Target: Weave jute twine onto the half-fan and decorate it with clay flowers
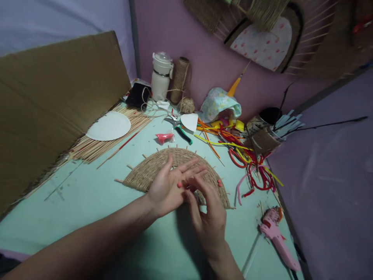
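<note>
My left hand (171, 186) is held palm up over the woven twine half-circle, its fingers stretched out. A small red ball (179, 185) rests on that palm. My right hand (208, 212) is over the left fingers, with its own fingers curved and the thumb a little apart from them. Nothing shows between its fingertips. Beneath both hands lies the woven half-circle (138, 175), with stick ends poking out round its curved edge. More small red balls (219, 182) sit on its right side. Behind it is a red clay-like lump (165, 138) in clear plastic.
Green-handled pruning shears (183, 134), red-handled scissors (236, 158) and coloured pipe-cleaner-like strips (264, 177) lie behind. A pink glue gun (278, 239) is at right. Thin sticks (136, 116), a white oval (109, 126) and cardboard (58, 101) stand left. Twine (179, 79) and a white bottle (160, 79) are at back.
</note>
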`<action>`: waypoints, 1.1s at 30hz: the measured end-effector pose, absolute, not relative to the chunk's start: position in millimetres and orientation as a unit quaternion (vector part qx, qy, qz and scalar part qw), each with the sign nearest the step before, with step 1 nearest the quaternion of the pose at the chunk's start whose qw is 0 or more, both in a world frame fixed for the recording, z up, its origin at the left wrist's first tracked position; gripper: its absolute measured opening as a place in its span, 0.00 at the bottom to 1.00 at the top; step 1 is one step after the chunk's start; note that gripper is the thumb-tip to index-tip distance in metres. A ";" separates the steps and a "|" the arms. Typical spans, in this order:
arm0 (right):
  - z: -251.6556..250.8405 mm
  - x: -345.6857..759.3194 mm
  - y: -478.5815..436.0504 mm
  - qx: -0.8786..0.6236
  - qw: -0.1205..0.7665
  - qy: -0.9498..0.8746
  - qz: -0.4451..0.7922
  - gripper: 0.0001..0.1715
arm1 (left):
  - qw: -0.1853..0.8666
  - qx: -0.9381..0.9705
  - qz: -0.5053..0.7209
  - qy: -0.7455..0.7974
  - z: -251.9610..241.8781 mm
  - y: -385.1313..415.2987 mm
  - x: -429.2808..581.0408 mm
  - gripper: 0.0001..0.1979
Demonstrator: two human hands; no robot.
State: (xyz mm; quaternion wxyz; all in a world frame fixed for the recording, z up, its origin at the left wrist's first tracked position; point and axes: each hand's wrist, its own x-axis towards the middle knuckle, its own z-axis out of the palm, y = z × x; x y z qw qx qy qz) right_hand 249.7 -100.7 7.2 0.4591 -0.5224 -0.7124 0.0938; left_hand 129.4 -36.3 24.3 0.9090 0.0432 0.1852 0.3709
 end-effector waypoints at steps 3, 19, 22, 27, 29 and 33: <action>6.8 247.6 -98.2 -0.516 0.445 -0.723 0.116 0.23 | 0.911 0.049 0.364 0.188 26.2 -38.6 132.5 0.35; 3.4 261.9 -102.1 -0.593 0.511 -0.620 0.056 0.28 | 0.874 0.232 0.293 0.310 22.6 -39.2 133.0 0.09; 4.2 262.1 -102.9 -0.588 0.504 -0.628 0.073 0.28 | 0.869 0.232 0.303 0.315 22.5 -37.6 132.1 0.09; 15.2 267.1 -101.9 -0.587 0.509 -0.625 0.075 0.22 | 0.848 0.243 0.315 0.351 19.9 -35.3 128.5 0.08; 19.6 269.7 -100.8 -0.588 0.493 -0.639 0.060 0.16 | 0.833 0.271 0.317 0.363 19.8 -35.1 128.3 0.08; 21.4 271.8 -99.2 -0.586 0.472 -0.657 0.047 0.13 | 0.785 0.357 0.331 0.383 22.0 -34.1 129.7 0.05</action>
